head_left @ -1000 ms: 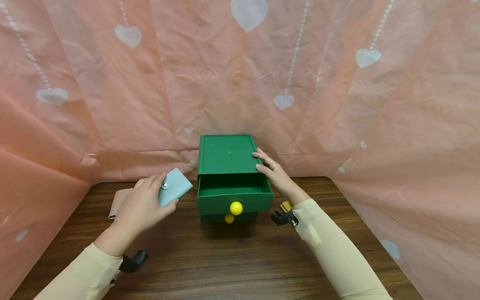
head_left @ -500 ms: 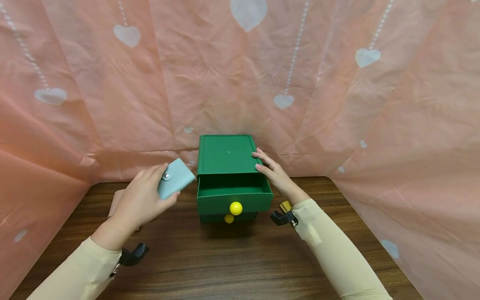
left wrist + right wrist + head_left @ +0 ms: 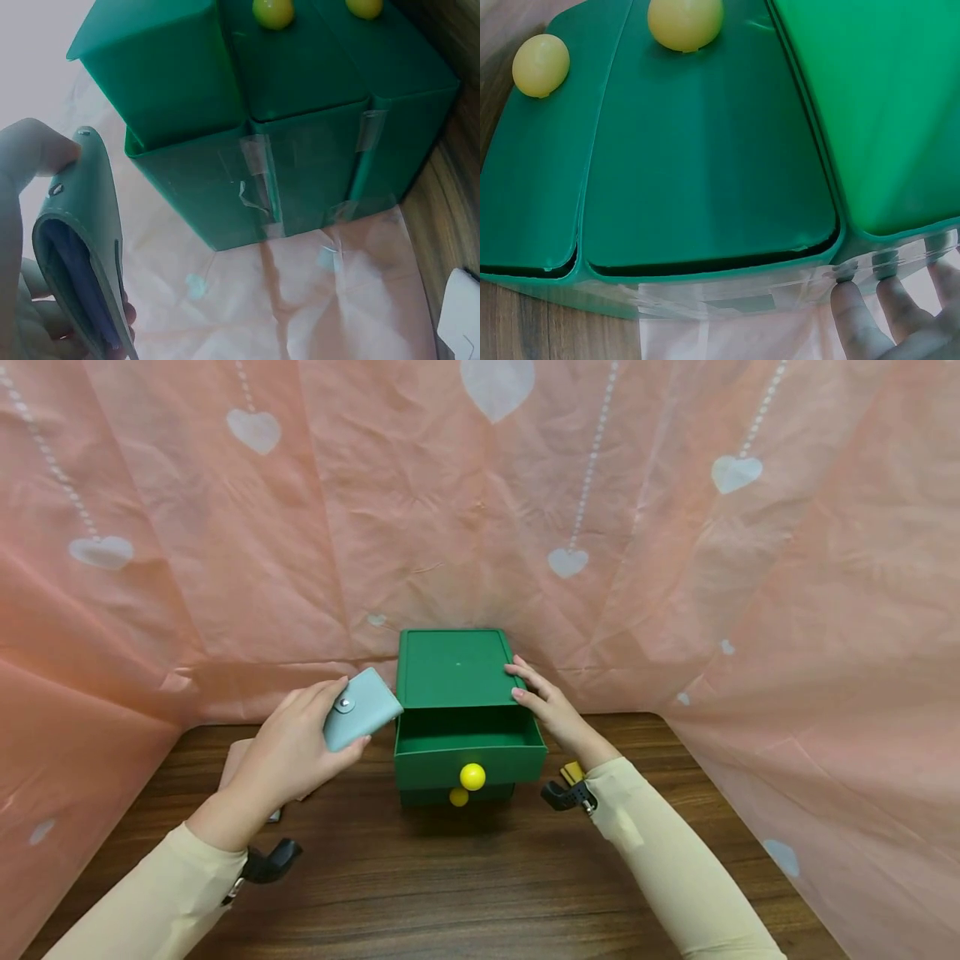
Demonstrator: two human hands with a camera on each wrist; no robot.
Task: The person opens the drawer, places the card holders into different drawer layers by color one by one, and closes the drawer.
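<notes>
Currently, light blue wallet [image 3: 363, 706] is up in the air, just left of the open top drawer [image 3: 427, 768], tilted, snap tab facing up. Left wrist view has it edge-on: folded, darker lining visible, clear gap to the green side wall. Left hand [image 3: 292, 747] is grasping it, thumb on one face, fingers on the other.

Top drawer is pulled well out of the green cabinet [image 3: 456, 668], round yellow knob [image 3: 472, 777] on its front. Cabinet is three stacked tiers, joined by clear tape [image 3: 255, 157] down the side. Middle and bottom drawers are pushed in, each with its own yellow knob: middle one [image 3: 684, 22], bottom one [image 3: 541, 66].

Right hand [image 3: 555, 710] isn't clenched or holding anything: thumb and a fingertip on the right top edge of the cabinet, other fingers extended against the top tier's side wall.

On the dark wood table [image 3: 465, 893]: pale pink item [image 3: 236, 756] behind the left hand, mostly hidden; small grey bit [image 3: 275, 816] poking out near that wrist, can't identify. Yellow item [image 3: 572, 772] by the right wrist, partly covered. Black wrist mount [image 3: 273, 864] on the left arm, cream sleeves [image 3: 675, 860] both sides. Pink cloth [image 3: 480, 527] with white hearts hangs behind and around.
</notes>
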